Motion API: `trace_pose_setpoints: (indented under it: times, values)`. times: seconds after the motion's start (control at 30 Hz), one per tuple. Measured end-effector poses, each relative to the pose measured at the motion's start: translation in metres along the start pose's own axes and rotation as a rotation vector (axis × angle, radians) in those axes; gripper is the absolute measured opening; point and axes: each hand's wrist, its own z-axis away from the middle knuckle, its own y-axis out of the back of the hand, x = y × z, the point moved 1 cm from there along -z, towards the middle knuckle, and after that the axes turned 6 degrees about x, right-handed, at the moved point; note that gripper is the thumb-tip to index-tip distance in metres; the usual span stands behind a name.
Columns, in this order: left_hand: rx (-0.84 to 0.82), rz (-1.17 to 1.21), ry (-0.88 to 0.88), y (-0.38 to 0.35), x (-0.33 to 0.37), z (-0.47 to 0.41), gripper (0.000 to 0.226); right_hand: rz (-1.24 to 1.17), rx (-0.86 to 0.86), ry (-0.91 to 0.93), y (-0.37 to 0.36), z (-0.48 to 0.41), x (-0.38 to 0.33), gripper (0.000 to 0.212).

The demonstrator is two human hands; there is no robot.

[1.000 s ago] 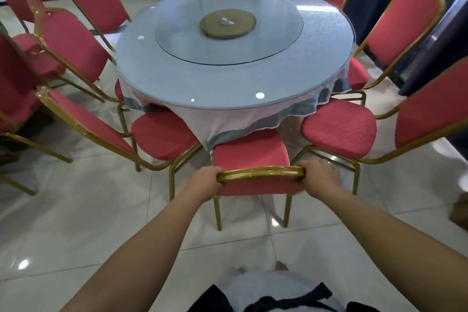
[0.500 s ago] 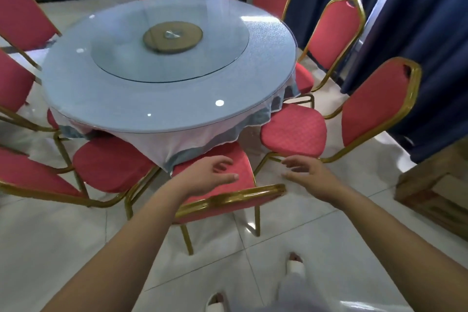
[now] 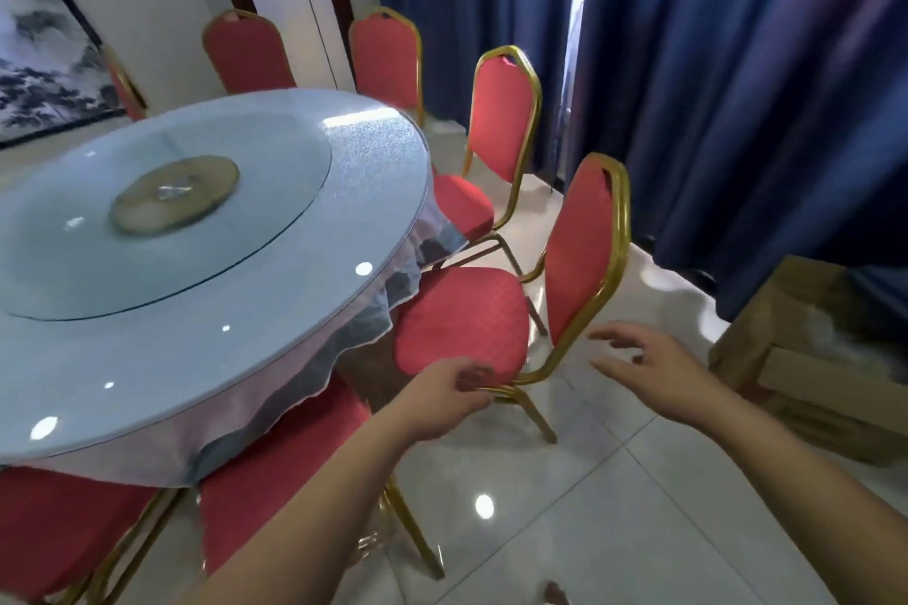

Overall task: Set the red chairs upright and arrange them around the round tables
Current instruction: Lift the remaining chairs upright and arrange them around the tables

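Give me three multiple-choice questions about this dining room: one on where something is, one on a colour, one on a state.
1. Where are the cardboard boxes? A on a shelf; B on the floor at the right, by the curtains; C on a trolley.
2. What colour are the curtains? A dark blue; B green; C white.
3. How is the right hand? A clenched in a fist; B holding a cloth; C open, fingers spread, holding nothing.
Answers: 1 B, they rest on the floor below the curtains; 2 A, the folds are navy; 3 C, the fingers are straight and spread with nothing in them.
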Motion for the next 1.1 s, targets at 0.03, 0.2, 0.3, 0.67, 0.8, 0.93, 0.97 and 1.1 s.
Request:
trace_pose_setpoints:
  times: [0.03,0.2,0.3,0.67,0.8,0.93,0.97,1.1]
  values:
    - [-0.001,0.004,-0.004,-0.011,0.011,-0.018,0.042,0.018,0.005,0.005,0.014,-0.010,0.010,0.027]
    - [-0.016,0.015,0.016,-0.054,0.053,-0.091,0.070,0.055,0.047,0.012,0.068,-0.055,0.040,0.029]
    - [0.009,0.026,0.010,-0.069,0.081,-0.145,0.081,0.023,0.060,0.046,0.099,-0.090,0.054,0.026]
    - [0.033,0.168,0.165,-0.104,0.193,-0.422,0.110,0.189,0.027,0.040,0.202,-0.306,0.113,0.040]
    - [0.067,0.158,0.234,-0.122,0.204,-0.471,0.115,0.242,-0.073,0.073,0.225,-0.378,0.131,0.043]
    - [-0.003,0.109,0.267,-0.124,0.202,-0.475,0.122,0.291,-0.147,0.082,0.226,-0.439,0.138,0.057]
    - [-0.030,0.092,0.277,-0.122,0.202,-0.475,0.123,0.325,-0.191,0.102,0.220,-0.454,0.134,0.064]
    - [-0.057,0.052,0.328,-0.113,0.201,-0.478,0.122,0.613,-0.415,0.304,0.187,-0.520,0.102,0.087]
